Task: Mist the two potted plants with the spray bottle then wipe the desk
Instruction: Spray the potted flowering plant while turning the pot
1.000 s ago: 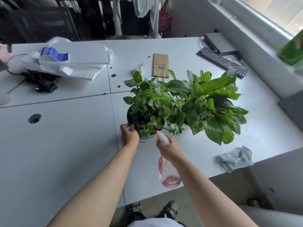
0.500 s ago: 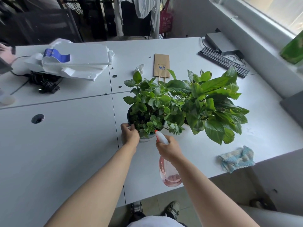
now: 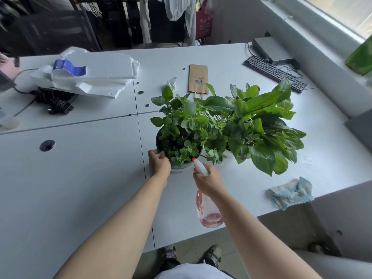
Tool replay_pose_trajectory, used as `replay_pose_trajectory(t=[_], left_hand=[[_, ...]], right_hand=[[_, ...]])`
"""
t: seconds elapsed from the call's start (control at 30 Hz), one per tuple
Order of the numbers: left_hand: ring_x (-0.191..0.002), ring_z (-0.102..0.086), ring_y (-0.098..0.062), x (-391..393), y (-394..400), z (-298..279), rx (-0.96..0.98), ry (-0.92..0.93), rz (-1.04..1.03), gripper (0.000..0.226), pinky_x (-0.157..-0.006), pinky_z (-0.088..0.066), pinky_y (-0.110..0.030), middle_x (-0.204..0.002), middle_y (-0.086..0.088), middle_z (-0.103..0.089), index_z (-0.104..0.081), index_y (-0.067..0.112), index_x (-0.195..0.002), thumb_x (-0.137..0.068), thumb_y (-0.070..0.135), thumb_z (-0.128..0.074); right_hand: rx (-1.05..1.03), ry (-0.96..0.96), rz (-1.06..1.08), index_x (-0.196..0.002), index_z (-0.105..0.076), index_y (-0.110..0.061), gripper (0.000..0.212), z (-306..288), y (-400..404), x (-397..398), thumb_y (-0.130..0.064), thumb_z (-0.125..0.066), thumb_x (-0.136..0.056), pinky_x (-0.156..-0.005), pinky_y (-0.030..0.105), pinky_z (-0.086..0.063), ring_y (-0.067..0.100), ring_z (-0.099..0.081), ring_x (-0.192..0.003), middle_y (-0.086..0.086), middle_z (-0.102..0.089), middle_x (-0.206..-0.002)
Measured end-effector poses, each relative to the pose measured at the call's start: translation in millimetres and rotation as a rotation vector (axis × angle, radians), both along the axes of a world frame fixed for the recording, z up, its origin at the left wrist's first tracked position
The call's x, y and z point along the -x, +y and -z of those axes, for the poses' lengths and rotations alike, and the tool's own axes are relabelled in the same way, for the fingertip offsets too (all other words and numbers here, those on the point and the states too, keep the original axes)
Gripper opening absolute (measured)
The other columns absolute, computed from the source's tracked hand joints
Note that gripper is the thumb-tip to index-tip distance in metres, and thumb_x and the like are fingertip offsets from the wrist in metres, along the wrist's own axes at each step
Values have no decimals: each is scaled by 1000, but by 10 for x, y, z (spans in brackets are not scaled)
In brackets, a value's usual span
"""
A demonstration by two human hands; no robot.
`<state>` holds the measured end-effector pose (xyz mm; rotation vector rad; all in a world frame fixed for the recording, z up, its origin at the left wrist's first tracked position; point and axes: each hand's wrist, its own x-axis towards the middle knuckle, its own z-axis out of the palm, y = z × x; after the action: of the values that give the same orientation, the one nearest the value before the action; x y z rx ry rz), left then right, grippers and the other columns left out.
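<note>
White desk (image 3: 80, 188): pink spray bottle (image 3: 208, 213) nearly empty.

An office: white desks (image 3: 80, 178) with a cable grommet (image 3: 47, 145) and keyboard (image 3: 274, 73).

Almost nothing changed: right hand (image 3: 209, 181) with pink translucent spray bottle (image 3: 208, 212) edged slightly right; camera view drifted marginally.

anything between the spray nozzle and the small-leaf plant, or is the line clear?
Nothing visible in the way. The right hand holds the spray bottle with its nozzle right at the near leaves of the small-leaf plant. The left hand holds that plant's pot rim, off to the left of the spray line.
</note>
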<state>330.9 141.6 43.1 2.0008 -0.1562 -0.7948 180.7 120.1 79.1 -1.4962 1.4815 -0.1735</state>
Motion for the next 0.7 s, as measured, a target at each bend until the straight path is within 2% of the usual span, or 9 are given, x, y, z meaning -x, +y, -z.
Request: replay_pose_trajectory(t=[0.13,0.2,0.3,0.4,0.57,0.63,0.7], left_hand=[[-95,-60,-35,13,0,-14,-12,0,0,15,-83,-56,-50,-100,-6,-53,-40,18,-109,-99,29,-40],[-95,-60,-35,23,3,-32,-16,0,-1,15,-83,-56,-50,-100,-7,-52,-40,18,-109,-99,29,-39],[-94,-59,-35,35,8,-53,-13,4,-1,16,-82,-57,-51,-100,-7,-52,-40,18,-111,-100,29,-38],[-93,-60,-34,48,20,-66,-16,12,-10,17,-81,-57,-51,-99,-7,-53,-40,18,-112,-100,30,-38],[-96,-62,-34,100,26,-74,28,27,-74,20,-82,-57,-50,-104,-7,-58,-46,22,-112,-98,35,-42],[-100,-63,-34,156,32,-52,64,69,-127,21,-84,-56,-49,-115,-7,-62,-51,28,-115,-96,37,-45],[-94,-66,-31,266,65,-63,137,128,-163,24,-83,-57,-46,-117,-4,-62,-51,34,-118,-95,30,-46]], right_hand=[[11,13,-28,-96,-60,-10,18,2,6,1,-20,-49,-86,-60,34,-48,21,-56,-65,6,-60,-79],[22,9,-22,-94,-57,-11,12,-7,10,-2,-19,-50,-88,-63,38,-52,22,-57,-67,5,-59,-79],[27,8,-17,-100,-61,-12,18,-10,-1,-1,-20,-51,-88,-69,44,-57,24,-59,-69,6,-60,-81],[23,9,-32,-98,-61,-10,19,5,2,2,-21,-50,-87,-63,37,-51,23,-57,-68,8,-62,-82],[6,-19,-23,-100,-58,-17,13,-9,1,-7,-20,-52,-89,-66,38,-53,22,-58,-71,5,-61,-85],[0,-12,-30,-94,-58,-17,10,2,10,-6,-20,-51,-88,-62,34,-47,21,-57,-69,2,-58,-80],[14,3,-57,-79,-54,-17,7,17,30,-12,-19,-48,-84,-58,32,-43,21,-51,-62,1,-54,-71]])
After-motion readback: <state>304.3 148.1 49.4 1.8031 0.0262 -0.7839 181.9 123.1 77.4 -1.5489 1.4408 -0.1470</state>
